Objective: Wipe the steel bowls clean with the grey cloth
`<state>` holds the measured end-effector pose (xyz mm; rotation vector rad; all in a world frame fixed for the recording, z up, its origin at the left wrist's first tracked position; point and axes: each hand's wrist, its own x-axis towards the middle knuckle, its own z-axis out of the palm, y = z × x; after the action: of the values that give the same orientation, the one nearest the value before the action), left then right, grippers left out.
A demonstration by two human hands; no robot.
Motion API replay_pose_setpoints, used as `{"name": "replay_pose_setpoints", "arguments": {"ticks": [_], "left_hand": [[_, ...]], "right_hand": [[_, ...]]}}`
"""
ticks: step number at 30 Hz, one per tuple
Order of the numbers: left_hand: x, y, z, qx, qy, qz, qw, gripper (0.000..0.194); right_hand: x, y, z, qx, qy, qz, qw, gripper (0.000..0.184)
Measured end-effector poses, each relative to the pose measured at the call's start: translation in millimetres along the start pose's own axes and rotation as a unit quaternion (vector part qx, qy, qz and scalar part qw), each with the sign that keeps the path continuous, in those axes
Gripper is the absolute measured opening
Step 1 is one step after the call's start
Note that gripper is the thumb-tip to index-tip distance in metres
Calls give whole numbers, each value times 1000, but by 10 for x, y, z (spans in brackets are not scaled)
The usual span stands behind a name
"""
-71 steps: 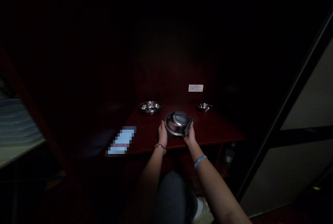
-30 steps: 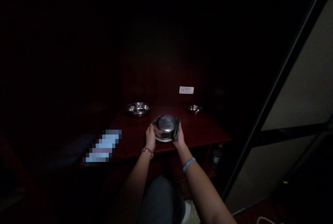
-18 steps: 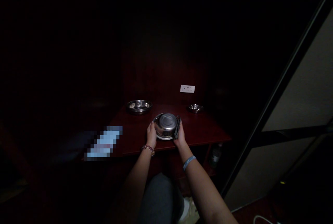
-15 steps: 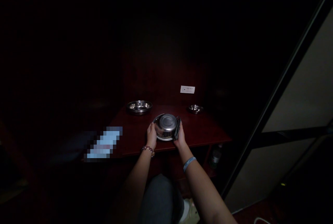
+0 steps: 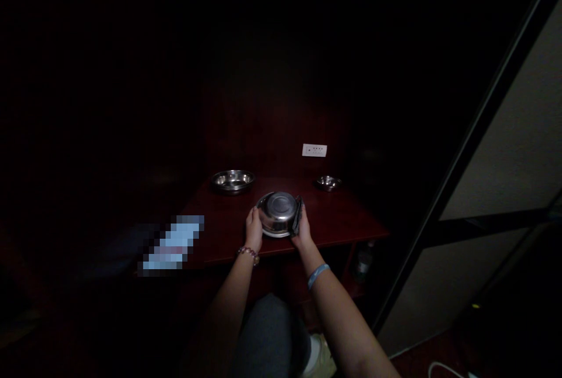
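Observation:
A shiny metal bowl point(image 5: 279, 205) is upside down, its base facing up, near the front edge of the dark red desk point(image 5: 351, 220). My left hand point(image 5: 253, 230) grips its left side, with the fingertips at the wall and rim. On the other side, my right hand point(image 5: 304, 232) presses a dark patterned cloth point(image 5: 297, 216) against the bowl. Some of the fingers are hidden behind the bowl and cloth. Whether the rim rests on the desk or hangs just above it, I cannot tell.
A wide metal basin point(image 5: 232, 181) sits at the back left of the desk, and a small metal bowl point(image 5: 328, 183) at the back right. A white socket point(image 5: 314, 150) is on the wall. Below the desk, a bottle point(image 5: 363, 262) stands at the right. A blurred-out bright patch point(image 5: 173, 246) lies left.
The whole view has shifted slightly, so everything appears a little further left. Both hands keep the same hold on the upturned bowl and the cloth.

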<state>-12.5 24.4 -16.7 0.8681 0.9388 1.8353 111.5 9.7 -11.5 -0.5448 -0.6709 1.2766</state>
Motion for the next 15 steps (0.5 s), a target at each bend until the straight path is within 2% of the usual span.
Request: {"name": "replay_pose_setpoints", "arguments": {"ticks": [15], "left_hand": [[-19,33,4,-4,-4,-2,1000,27]], "right_hand": [[60,69,-65,-48,-20,-40,998,55]]}}
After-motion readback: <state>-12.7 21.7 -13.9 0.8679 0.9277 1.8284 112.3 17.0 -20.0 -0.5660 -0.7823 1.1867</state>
